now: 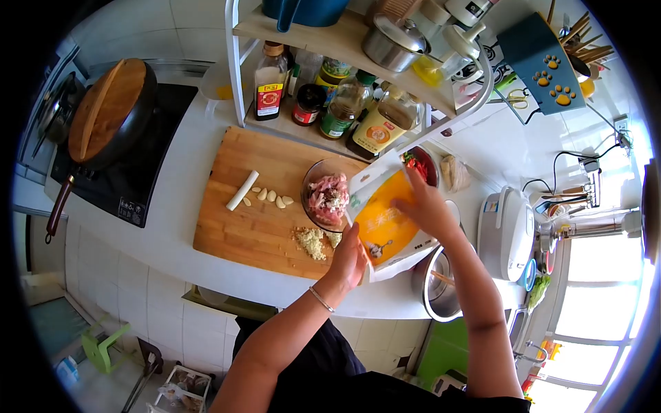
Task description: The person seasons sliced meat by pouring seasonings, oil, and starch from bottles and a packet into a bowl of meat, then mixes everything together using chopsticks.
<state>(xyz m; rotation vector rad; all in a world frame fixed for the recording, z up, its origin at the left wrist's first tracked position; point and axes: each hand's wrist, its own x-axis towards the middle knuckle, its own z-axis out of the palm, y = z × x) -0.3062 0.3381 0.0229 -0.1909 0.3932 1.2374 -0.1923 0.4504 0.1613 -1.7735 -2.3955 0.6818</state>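
A white packet with a yellow front (385,221) is held tilted beside the glass bowl of raw meat pieces (329,196). A spoon of white powder is printed on the packet. My left hand (350,258) is closed on its lower left edge, thumb against the side. My right hand (428,210) grips its upper right part, with thumb and fingers partly over the yellow face. The packet's opening cannot be made out. Chopped garlic (311,242), whole garlic cloves (271,195) and a white scallion piece (242,190) lie on the wooden cutting board (224,237).
Behind the board, sauce bottles (346,103) stand under a rack shelf (337,41). A bowl of red chillies (418,165) is behind the packet. At right are a metal pot (447,308) and a rice cooker (506,230); at left, a lidded wok (117,113) on the cooktop (131,196).
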